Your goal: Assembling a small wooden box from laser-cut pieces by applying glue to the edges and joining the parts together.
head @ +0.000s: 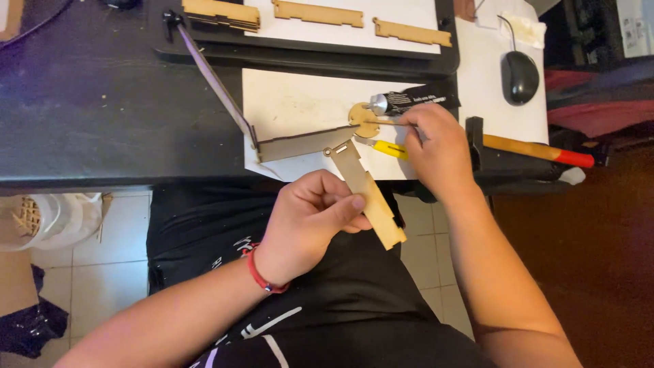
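Observation:
My left hand [310,221] grips a long flat plywood strip [368,192] with a small hole at its upper end, held slanted over my lap at the desk's front edge. My right hand [436,146] rests on the white sheet [293,102] and pinches a thin stick, whose tip lies on a round plywood disc [361,117]. Just behind the disc lies a black glue tube [409,102] with a silver neck. A yellow-handled tool [388,148] lies under my right fingers. A grey cardboard piece [300,144] lies flat on the sheet near the strip's top.
A black tray at the back carries a white sheet with three notched plywood parts [317,12]. A black mouse [520,76] sits at the right. A hammer with a wooden and red handle [538,150] lies at the desk's right. A thin dark rod [214,78] leans diagonally. A white bag [48,218] sits on the floor.

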